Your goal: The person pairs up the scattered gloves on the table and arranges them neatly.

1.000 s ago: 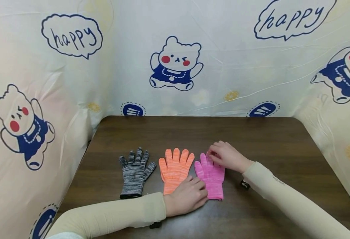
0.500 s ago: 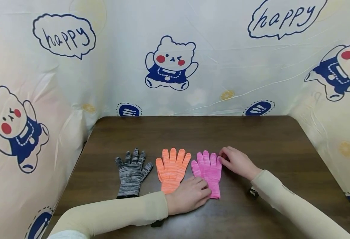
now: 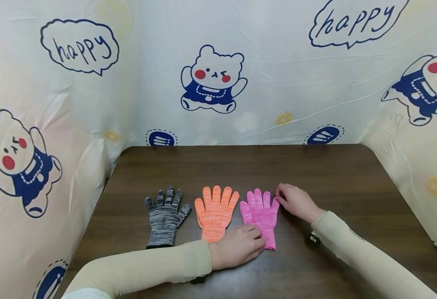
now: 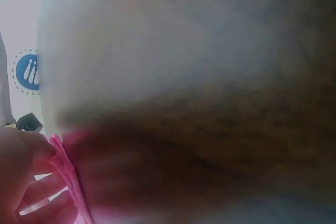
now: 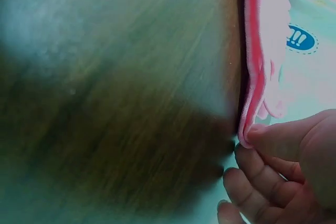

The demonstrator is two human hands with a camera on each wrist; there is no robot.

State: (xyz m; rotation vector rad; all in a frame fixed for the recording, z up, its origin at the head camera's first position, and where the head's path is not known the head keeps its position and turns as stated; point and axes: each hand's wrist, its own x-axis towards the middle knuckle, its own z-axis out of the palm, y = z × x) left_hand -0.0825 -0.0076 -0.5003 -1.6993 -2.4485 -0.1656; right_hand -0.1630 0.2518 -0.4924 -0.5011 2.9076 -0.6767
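Three knit gloves lie flat in a row on the brown table in the head view, fingers toward the far edge: a grey-and-black glove [image 3: 163, 224], an orange glove [image 3: 215, 214] and a pink glove [image 3: 261, 216]. My right hand [image 3: 298, 203] pinches the tip of the pink glove's rightmost finger; in the right wrist view, thumb and index finger meet on the pink fabric [image 5: 254, 77]. My left hand [image 3: 238, 248] grips the left edge of the pink cuff, seen in the left wrist view as a pink edge [image 4: 71, 177] against the fingers. The left arm partly covers the orange glove's cuff.
The dark wooden table [image 3: 315, 166] has rounded far corners. A pale printed curtain [image 3: 278, 83] with bears and speech bubbles surrounds it at the back and sides. My left sleeve [image 3: 147, 268] crosses the table's front.
My right hand has moved from over the pink glove's fingers to its right side, where the rightmost finger now spreads outward. The left hand stays at the cuff. The head view has shifted slightly.
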